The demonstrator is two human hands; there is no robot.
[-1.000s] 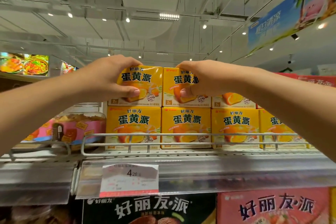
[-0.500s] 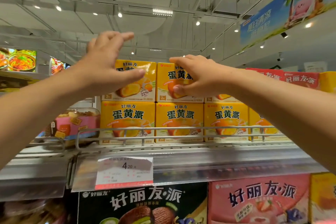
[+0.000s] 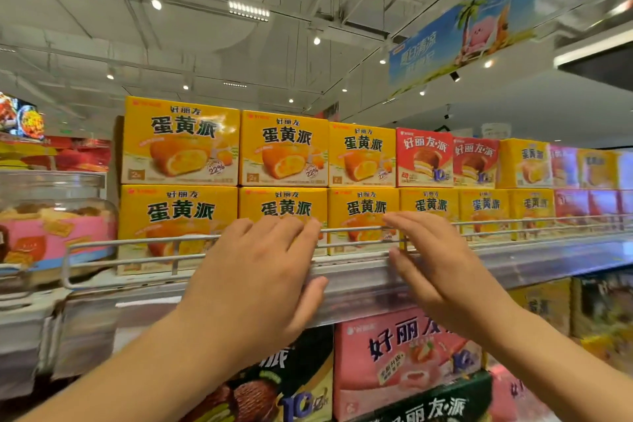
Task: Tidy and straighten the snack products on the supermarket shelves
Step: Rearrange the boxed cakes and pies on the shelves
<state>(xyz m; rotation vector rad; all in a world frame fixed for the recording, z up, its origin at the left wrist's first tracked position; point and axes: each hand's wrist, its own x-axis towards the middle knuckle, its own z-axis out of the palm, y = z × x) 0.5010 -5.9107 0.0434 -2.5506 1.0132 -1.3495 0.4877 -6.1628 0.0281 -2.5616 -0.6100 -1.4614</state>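
The yellow boxes (image 3: 181, 142) sit just above and beyond your fingers, stacked two rows high on the top shelf (image 3: 376, 281). They are flat-faced cardboard cartons, glossy, with printed fronts facing you and their long sides running level along the shelf. The top row's left box stands a little forward of the one beside it, and the rows run off to your right, where two red boxes (image 3: 424, 158) break the yellow top row.

A thin metal wire rail (image 3: 144, 243) crosses in front of the lower row, and a clear plastic price strip fronts the shelf edge.

Your left hand (image 3: 255, 281) is raised palm-forward with its back toward you, fingers (image 3: 281, 233) straight and close together, their tips at the rail over the second lower box; the thumb lies against the shelf edge. Your right hand (image 3: 442, 271) is likewise lifted, fingers spread slightly and stretched toward the left, tips at the rail in front of the third lower box. Neither hand holds anything; whether the tips actually touch rail or boxes you cannot tell, as the right hand is blurred.

Left of your left hand stands a clear round jar (image 3: 51, 219) with a pink label. Below your hands, on the next shelf, lie a black box (image 3: 270, 387) and a pink box (image 3: 400, 360).
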